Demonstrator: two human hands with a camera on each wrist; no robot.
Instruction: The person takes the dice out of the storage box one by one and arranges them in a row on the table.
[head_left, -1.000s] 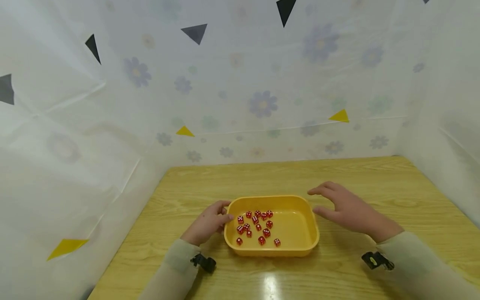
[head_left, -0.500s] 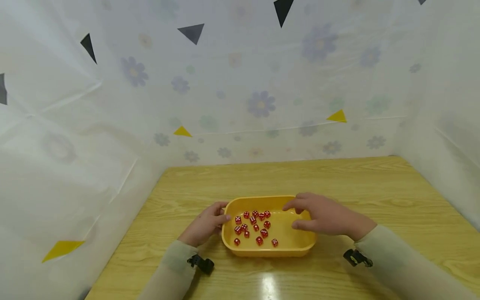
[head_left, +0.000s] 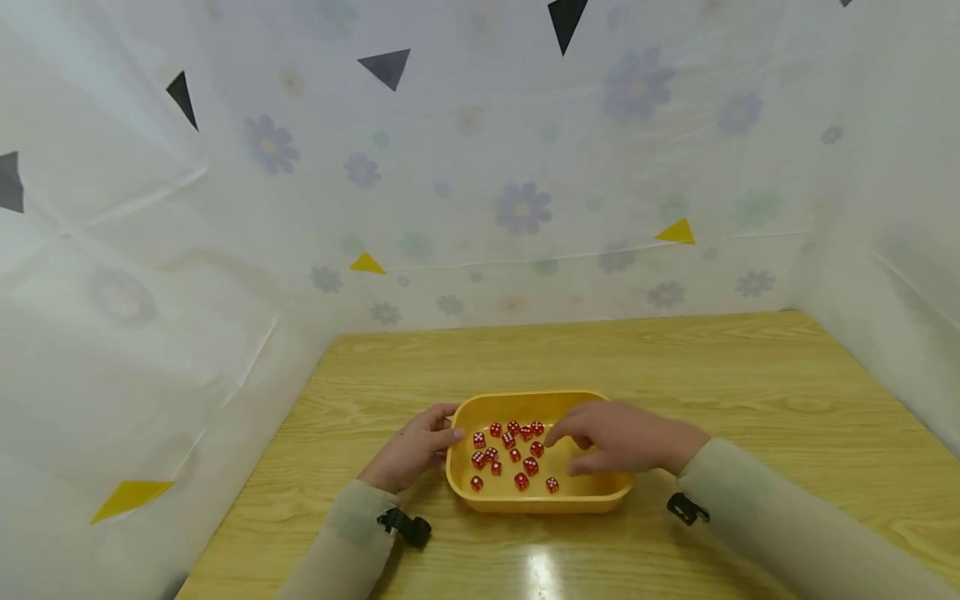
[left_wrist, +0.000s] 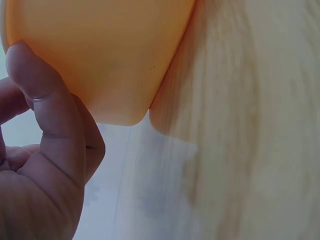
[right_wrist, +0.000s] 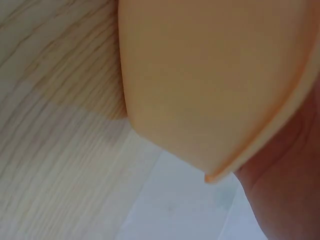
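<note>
My left hand (head_left: 415, 448) rested on the table (head_left: 750, 375) against the left end of the yellow tray (head_left: 525, 500), its fingers curled round the rim there, thumb pressed to the outer wall. From my left wrist I saw that thumb (left_wrist: 42, 100) lying flat against the tray's orange-yellow side. The tray sat on the wooden table near its front edge, roughly in the middle, with the flowered sheet (head_left: 525, 208) standing behind and to both sides.

My right hand (head_left: 622, 437) hung over the right half of the tray, palm down, its fingers loosely bent and a little apart, the tips reaching toward the red dice (head_left: 510, 454). I could not tell whether a fingertip touched any of them. The dice lay scattered over the left half of the tray's floor, some close together.
</note>
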